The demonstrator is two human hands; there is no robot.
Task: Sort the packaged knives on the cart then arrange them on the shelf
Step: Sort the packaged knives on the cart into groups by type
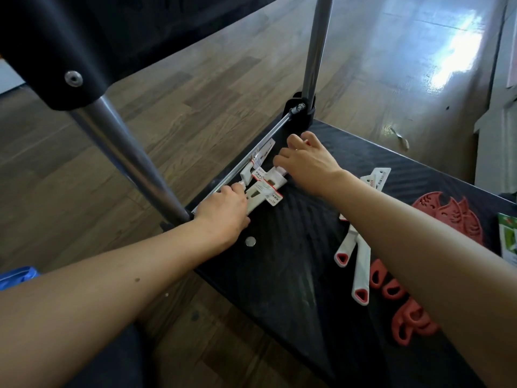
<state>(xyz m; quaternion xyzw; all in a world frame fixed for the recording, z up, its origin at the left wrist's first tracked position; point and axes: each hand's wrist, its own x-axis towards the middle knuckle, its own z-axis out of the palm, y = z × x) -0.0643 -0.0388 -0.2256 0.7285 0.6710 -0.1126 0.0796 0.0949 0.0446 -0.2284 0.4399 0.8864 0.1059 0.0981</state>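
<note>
Black cart (pixel 279 275): packaged knives (pixel 265 186) are piled directly under both sets of fingers. Left hand (pixel 223 208) fingers curl round one pack; right hand (pixel 305 161) fingers are spread wide, resting on the pile's far end. More loose white knives (pixel 361 247) lie well back from the right fingers.

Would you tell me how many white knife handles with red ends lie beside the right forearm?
2: the left handle and the lower handle, beside the red handles; the right forearm may hide more.
</note>
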